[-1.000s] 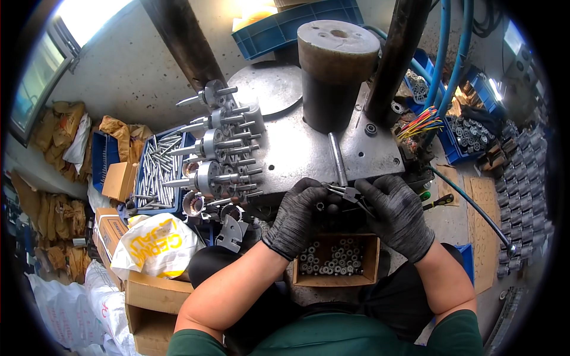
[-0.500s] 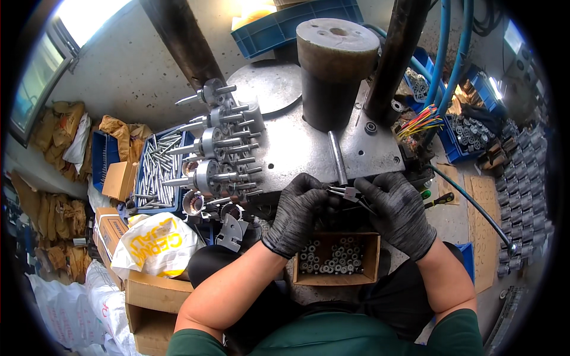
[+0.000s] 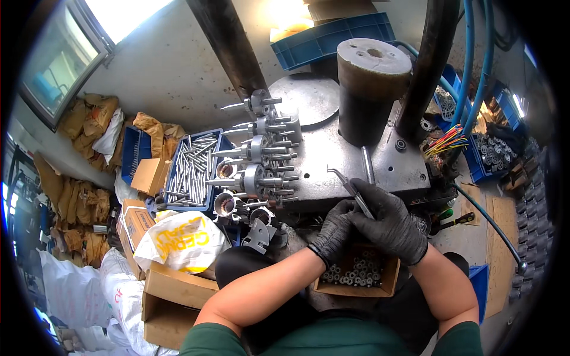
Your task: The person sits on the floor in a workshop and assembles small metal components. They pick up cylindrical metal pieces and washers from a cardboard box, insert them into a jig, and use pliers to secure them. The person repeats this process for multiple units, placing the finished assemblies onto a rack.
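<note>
Cluttered steel bench (image 3: pixel 332 160); right hand (image 3: pixel 386 222) closed around bent-tip tweezers (image 3: pixel 350 187), left hand (image 3: pixel 333 231) pinched beneath—its catch hidden—over the box of small metal rings (image 3: pixel 359 272). One slip could flick a ring away—glove grip looks clumsy.

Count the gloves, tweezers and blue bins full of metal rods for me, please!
Black gloves: 2, on the left hand and the right hand
Tweezers: 1
Blue bin of metal rods: 1
Total: 4
</note>
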